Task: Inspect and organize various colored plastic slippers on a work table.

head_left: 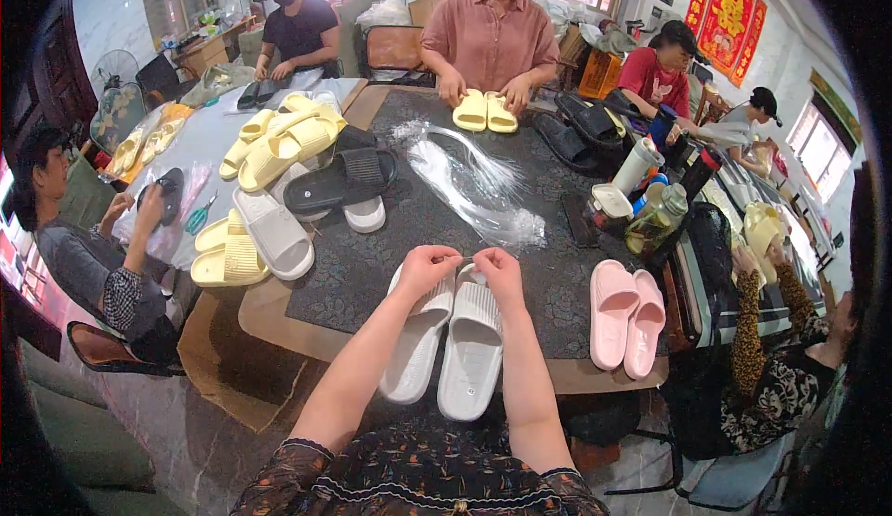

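Both hands, left hand (426,263) and right hand (499,267), pinched a thin tie over the white slippers (446,339); loosening fingers could probably drop it.

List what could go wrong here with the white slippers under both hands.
1. The pair of white ribbed foam slippers lies with its heels past the table's front edge; a tug could tip it off.
2. Both hands, left and right, pinch something thin at the toes; it may slip from the grip.
3. The pink foam slippers also sit near the edge.
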A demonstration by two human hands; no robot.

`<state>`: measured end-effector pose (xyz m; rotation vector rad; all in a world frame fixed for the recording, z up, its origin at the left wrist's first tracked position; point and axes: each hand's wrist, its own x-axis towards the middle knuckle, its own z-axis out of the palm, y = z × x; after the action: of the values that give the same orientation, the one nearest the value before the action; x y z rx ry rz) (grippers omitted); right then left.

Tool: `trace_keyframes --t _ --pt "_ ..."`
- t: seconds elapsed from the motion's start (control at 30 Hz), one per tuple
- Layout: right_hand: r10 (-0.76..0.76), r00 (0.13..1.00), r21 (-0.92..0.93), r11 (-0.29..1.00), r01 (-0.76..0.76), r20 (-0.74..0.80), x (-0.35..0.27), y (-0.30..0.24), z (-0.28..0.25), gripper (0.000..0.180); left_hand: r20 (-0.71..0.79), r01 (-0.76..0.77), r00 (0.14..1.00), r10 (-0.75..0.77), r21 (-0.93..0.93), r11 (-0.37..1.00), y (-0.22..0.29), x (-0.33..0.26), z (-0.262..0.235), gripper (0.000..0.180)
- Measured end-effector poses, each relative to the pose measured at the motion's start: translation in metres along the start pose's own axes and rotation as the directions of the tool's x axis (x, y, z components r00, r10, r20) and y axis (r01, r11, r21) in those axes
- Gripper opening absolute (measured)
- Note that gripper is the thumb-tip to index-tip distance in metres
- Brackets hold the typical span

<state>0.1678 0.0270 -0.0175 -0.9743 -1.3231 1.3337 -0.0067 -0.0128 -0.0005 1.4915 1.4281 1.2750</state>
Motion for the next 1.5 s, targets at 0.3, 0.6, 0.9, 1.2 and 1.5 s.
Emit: trace_keyframes --t 0.3,0.6,0.9,1.2,1.5 --pt "0.006 0.998 0.005 1.000 -0.006 -0.057 0.002 0.006 -0.003 0.013 -0.020 -0.004 1.000 0.004 -0.002 1.000 -0.003 0.000 0.003 0.023" --pt "0.007 1.000 -0.001 1.000 -0.007 -0.008 -0.002 -0.004 0.003 0.011 -0.012 0.007 1.000 -0.006 0.006 1.000 -0.001 -0.001 0.001 0.022" --pt "0.024 0.998 -0.015 1.000 -0.025 -0.057 -0.001 0.001 -0.001 0.010 -0.004 0.038 0.999 -0.038 0.028 0.999 0.005 -0.002 -0.001 0.022" --pt "-0.014 1.000 -0.044 0.999 0.014 0.012 0.000 0.001 0.001 0.009 -0.007 0.006 1.000 -0.006 0.048 0.999 0.004 -0.002 0.000 0.021" --pt "-0.054 0.999 -0.063 0.997 0.054 -0.005 0.001 0.003 0.001 0.011 0.011 0.022 1.000 -0.022 0.070 0.997 0.005 -0.001 -0.001 0.022"
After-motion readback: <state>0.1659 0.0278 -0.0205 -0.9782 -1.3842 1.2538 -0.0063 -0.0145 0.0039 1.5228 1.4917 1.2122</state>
